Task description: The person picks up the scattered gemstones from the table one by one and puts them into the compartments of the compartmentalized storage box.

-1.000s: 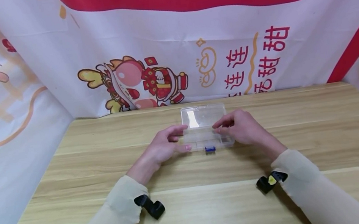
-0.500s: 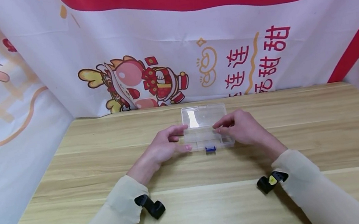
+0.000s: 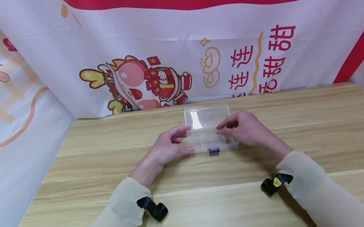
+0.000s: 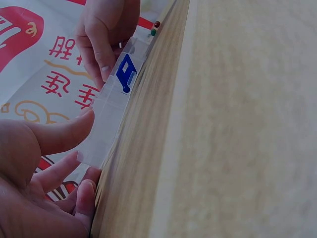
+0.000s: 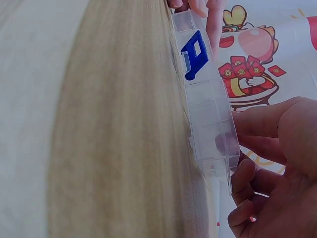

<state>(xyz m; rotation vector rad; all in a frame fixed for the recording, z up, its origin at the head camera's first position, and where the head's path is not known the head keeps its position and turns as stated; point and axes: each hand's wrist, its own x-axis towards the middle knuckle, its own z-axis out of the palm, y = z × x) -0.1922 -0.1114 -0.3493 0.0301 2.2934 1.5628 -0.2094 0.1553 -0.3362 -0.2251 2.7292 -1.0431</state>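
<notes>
A clear plastic compartment box [image 3: 206, 137] lies on the table with its lid [image 3: 210, 115] raised at the back. A blue latch [image 3: 213, 150] sits at its front; both wrist views show it too. My left hand [image 3: 165, 145] holds the box's left end, thumb at the front corner and index finger at the back. My right hand [image 3: 245, 128] bends over the right end. Its thumb and index fingertips come close together over the compartments, and other fingers curl outside the end wall in the right wrist view. What lies between those fingertips is hidden.
Small red and green bits [image 4: 155, 27] lie beyond the box's right end in the left wrist view; my right hand hides them in the head view. A printed cloth [image 3: 156, 28] hangs behind the wooden table [image 3: 202, 211].
</notes>
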